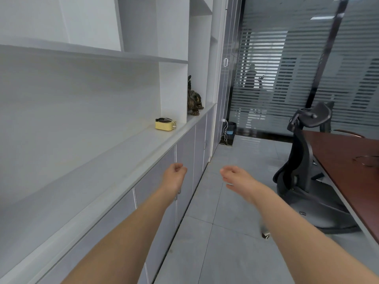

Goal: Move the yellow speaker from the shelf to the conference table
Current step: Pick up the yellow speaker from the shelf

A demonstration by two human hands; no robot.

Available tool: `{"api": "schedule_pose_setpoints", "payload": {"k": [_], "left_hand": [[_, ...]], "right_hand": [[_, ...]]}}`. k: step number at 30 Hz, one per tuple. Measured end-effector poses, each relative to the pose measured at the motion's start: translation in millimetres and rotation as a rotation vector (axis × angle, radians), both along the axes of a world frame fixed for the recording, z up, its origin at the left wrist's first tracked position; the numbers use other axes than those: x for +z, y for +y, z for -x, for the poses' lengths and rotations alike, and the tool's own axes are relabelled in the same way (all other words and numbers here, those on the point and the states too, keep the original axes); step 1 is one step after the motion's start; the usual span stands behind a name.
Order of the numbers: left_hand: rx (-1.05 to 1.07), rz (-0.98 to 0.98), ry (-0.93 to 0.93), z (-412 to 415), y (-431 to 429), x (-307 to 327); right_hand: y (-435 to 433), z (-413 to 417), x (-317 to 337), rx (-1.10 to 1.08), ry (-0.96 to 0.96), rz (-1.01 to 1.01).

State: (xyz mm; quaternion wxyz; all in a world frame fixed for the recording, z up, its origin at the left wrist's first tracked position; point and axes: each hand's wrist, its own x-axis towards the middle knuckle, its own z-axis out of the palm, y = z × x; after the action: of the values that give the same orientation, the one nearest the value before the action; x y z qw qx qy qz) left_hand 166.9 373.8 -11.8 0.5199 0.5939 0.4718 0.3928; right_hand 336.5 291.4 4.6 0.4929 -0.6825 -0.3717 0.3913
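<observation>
The yellow speaker (165, 124), a small box with a dark round top, stands on the white shelf (114, 158) against the upright divider, far ahead of both hands. My left hand (174, 175) hangs in front of the cabinet doors below the shelf edge, fingers curled loosely, holding nothing. My right hand (235, 177) is stretched out over the floor with its fingers apart and empty. The reddish-brown conference table (346, 160) runs along the right side.
A dark bronze figurine (193, 99) stands on the shelf just beyond the divider. A black office chair (303, 160) is tucked against the table's near edge. A tiled floor aisle runs between cabinets and table. A bin and white cable (228, 132) sit by the glass wall.
</observation>
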Motion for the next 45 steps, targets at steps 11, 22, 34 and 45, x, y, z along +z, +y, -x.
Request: {"api": "schedule_pose_setpoints", "payload": {"k": [11, 22, 34, 45], "left_hand": [[0.041, -0.047, -0.014, -50, 101, 22], [0.173, -0.056, 0.058, -140, 243, 25], [0.288, -0.045, 0.108, -178, 361, 5], [0.382, -0.014, 0.104, -229, 503, -15]], "right_hand": [[115, -52, 20, 0.005, -0.051, -0.064], [271, -160, 6, 0.137, -0.052, 0.016], [409, -210, -5, 0.225, -0.125, -0.001], [582, -237, 0, 0.396, -0.207, 0.005]]}}
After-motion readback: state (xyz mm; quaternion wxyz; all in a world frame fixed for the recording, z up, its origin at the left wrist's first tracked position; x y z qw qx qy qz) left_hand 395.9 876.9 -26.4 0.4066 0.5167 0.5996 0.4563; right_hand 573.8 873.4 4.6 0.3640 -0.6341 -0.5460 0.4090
